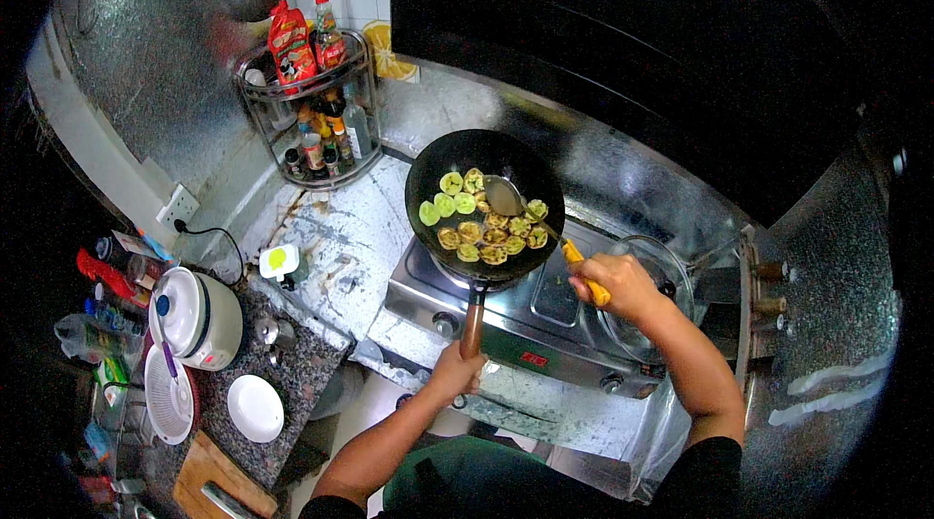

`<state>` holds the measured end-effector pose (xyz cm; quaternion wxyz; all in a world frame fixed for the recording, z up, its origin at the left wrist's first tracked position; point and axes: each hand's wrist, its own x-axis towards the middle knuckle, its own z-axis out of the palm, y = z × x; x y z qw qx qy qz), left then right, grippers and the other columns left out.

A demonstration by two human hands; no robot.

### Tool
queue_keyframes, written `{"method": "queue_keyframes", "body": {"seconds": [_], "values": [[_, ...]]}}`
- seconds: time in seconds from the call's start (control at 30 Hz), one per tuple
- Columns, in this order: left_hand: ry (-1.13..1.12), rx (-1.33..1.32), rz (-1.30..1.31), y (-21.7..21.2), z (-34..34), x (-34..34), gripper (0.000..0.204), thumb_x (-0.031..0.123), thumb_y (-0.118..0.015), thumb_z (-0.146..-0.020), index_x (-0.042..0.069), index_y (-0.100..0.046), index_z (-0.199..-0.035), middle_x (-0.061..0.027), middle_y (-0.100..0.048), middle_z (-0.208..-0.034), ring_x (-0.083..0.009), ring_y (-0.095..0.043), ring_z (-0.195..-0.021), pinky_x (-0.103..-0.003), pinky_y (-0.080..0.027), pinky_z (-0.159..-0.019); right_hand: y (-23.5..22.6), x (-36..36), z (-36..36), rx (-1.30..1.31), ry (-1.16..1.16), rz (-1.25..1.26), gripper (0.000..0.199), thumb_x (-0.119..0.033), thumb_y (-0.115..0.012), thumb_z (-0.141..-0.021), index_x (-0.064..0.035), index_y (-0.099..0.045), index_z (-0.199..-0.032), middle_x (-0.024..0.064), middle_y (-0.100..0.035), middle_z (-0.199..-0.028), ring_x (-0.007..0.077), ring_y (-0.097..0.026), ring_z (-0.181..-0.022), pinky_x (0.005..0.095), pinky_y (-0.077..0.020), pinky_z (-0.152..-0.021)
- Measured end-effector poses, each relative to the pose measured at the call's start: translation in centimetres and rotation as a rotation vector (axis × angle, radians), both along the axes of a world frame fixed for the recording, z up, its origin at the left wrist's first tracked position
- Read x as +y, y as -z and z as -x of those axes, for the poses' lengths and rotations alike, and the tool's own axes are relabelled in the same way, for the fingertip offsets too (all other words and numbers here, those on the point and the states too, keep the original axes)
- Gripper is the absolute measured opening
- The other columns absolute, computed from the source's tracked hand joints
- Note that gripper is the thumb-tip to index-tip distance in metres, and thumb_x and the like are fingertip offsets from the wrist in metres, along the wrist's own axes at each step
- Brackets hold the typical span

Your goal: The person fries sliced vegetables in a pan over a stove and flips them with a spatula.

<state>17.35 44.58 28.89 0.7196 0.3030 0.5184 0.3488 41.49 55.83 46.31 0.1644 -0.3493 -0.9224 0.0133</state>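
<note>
My left hand [455, 370] is wrapped tight around the brown handle of the black wok [484, 203], which sits on the left burner of the steel stove [545, 310]. My right hand [615, 286] is clamped on the yellow grip of a metal spatula [506, 196] — its blade rests among the sliced green vegetables [482, 217] in the wok. A glass lid [650, 300] lies on the right burner just beside that hand — and a spice rack [316, 115] stands in the corner, a white rice cooker [199, 317] on the desk [292, 363].

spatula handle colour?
Yellow-orange, gripped in the right hand; the spatula has a metal blade resting in the wok. Head view, the only one.
</note>
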Motion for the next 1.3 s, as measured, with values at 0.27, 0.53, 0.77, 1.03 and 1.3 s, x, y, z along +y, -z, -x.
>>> {"method": "queue_keyframes", "body": {"seconds": [0.27,0.53,0.77,1.03,1.3], "values": [[0.005,-0.04,-0.015,0.3,0.1,-0.1,0.022,0.011,-0.059,-0.079,0.006,-0.04,-0.09,-0.0021,-0.046,-0.058,-0.0119,-0.046,-0.042,-0.027,-0.04,-0.036,0.2,0.2,-0.6,-0.085,0.095,-0.13,0.015,-0.019,-0.061,-0.076,-0.0111,-0.057,-0.089,0.009,-0.055,-0.062,0.0284,-0.057,-0.053,0.0396,-0.045,-0.046],[0.008,-0.019,-0.016,-0.3,0.1,-0.1,0.023,0.012,-0.059,-0.08,0.006,-0.04,-0.092,-0.0022,-0.047,-0.059,-0.0117,-0.046,-0.041,-0.027,-0.04,-0.036,0.0,-0.5,0.2,-0.068,0.055,-0.102,0.015,-0.019,-0.062,-0.076,-0.011,-0.056,-0.088,0.0091,-0.055,-0.062,0.0288,-0.056,-0.053,0.0394,-0.0451,-0.046],[0.01,-0.021,-0.024,0.1,0.2,-0.1,0.024,0.012,-0.059,-0.08,0.006,-0.039,-0.092,-0.0021,-0.046,-0.059,-0.0113,-0.046,-0.041,-0.027,-0.041,-0.036,0.1,0.4,0.2,0.031,0.123,-0.122,0.014,-0.019,-0.062,-0.076,-0.0093,-0.057,-0.085,0.0106,-0.058,-0.067,0.0291,-0.058,-0.056,0.0391,-0.0469,-0.049],[0.008,-0.007,-0.002,0.0,0.3,-0.1,0.026,0.014,-0.06,-0.079,0.006,-0.04,-0.092,-0.0029,-0.047,-0.061,-0.0112,-0.047,-0.044,-0.027,-0.043,-0.037,0.8,0.9,0.2,0.14,0.19,-0.112,0.013,-0.017,-0.06,-0.078,-0.0072,-0.057,-0.085,0.0111,-0.06,-0.069,0.0263,-0.059,-0.057,0.0354,-0.0485,-0.051],[0.018,-0.025,-0.019,0.1,0.1,0.0,0.025,0.013,-0.058,-0.08,0.006,-0.04,-0.095,-0.0012,-0.046,-0.06,-0.0101,-0.046,-0.042,-0.026,-0.041,-0.036,-1.6,1.8,1.4,1.22,0.633,0.746,0.021,-0.026,-0.05,-0.088,-0.0059,-0.053,-0.092,0.0086,-0.058,-0.064,0.0142,-0.056,-0.048,0.0241,-0.0471,-0.043]]}}
